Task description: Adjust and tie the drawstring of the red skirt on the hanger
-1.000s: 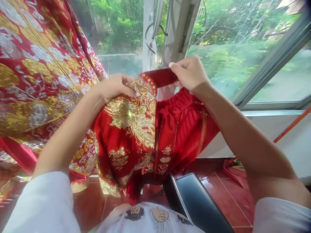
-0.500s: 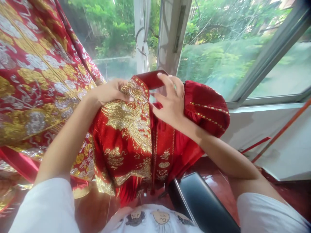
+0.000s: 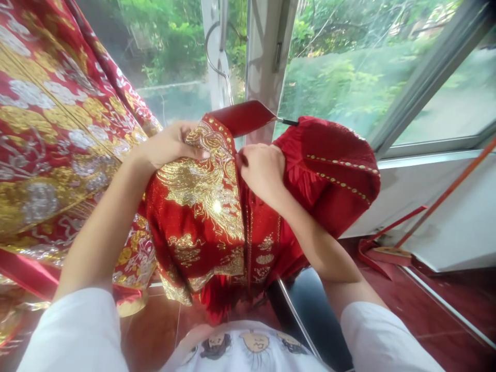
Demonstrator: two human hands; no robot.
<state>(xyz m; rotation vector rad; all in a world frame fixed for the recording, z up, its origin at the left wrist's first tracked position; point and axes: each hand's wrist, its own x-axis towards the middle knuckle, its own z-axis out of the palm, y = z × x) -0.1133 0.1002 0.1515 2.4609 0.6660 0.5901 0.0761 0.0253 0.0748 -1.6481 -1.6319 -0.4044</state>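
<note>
A red jacket [image 3: 209, 201] with gold bird embroidery hangs in front of me from a hanger [image 3: 287, 122], whose metal hook rises at the window. My left hand [image 3: 166, 147] is closed on the jacket's shoulder near the collar, thumb on the embroidery. At the front opening, my right hand [image 3: 263, 168] has its fingers curled on the jacket's other front edge; the fingertips are partly hidden. The stand-up collar [image 3: 244, 118] spreads above both hands. To the right, a gathered red sleeve [image 3: 337, 160] carries rows of gold beads.
Another red garment [image 3: 58, 129] with gold and silver embroidery hangs close on the left. Behind is a sliding window [image 3: 267, 67]. A black stool-like seat [image 3: 318, 299] stands below right. An orange pole [image 3: 445, 196] leans by the wall over a red floor.
My right hand has come down from the collar, and its spread fingers have curled onto the jacket's front edge. My left hand keeps its hold. The view has shifted slightly.
</note>
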